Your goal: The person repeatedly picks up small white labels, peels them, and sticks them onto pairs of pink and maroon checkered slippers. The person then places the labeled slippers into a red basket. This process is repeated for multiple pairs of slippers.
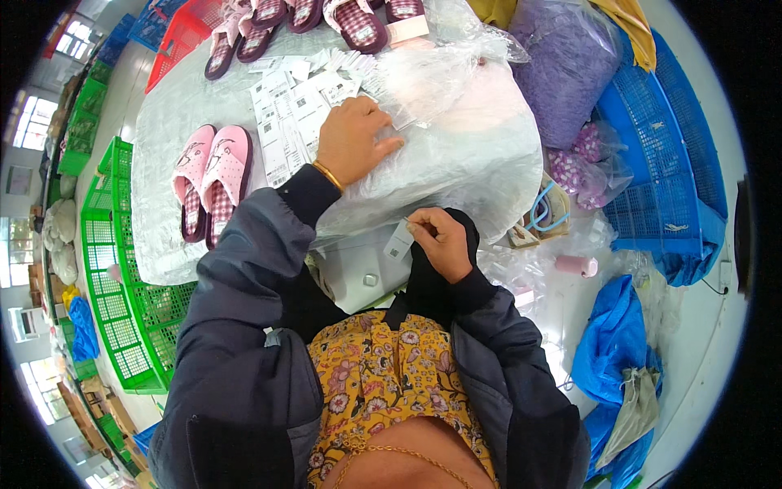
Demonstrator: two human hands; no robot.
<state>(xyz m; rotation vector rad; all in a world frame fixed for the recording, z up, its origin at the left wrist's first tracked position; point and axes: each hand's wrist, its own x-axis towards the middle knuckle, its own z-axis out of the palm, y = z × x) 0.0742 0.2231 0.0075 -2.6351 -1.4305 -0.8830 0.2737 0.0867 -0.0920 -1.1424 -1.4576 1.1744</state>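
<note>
Tag (pixel 400 240), white, narrow, tilted, dark square code (pixel 394 252) showing, pinched by right hand (pixel 441 244), left hand (pixel 352 140) loosely spread beside paper slips (pixel 281 122)

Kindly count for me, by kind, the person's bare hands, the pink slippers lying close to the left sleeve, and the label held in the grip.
Hands: 2 (left hand, right hand)
Pink slippers: 2
White label held in the right hand: 1
Total: 5

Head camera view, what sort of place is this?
Probably a packing room or small workshop for slippers: pink slippers and paper labels lie on a plastic-covered table, with a green crate and a blue crate on either side.
</note>
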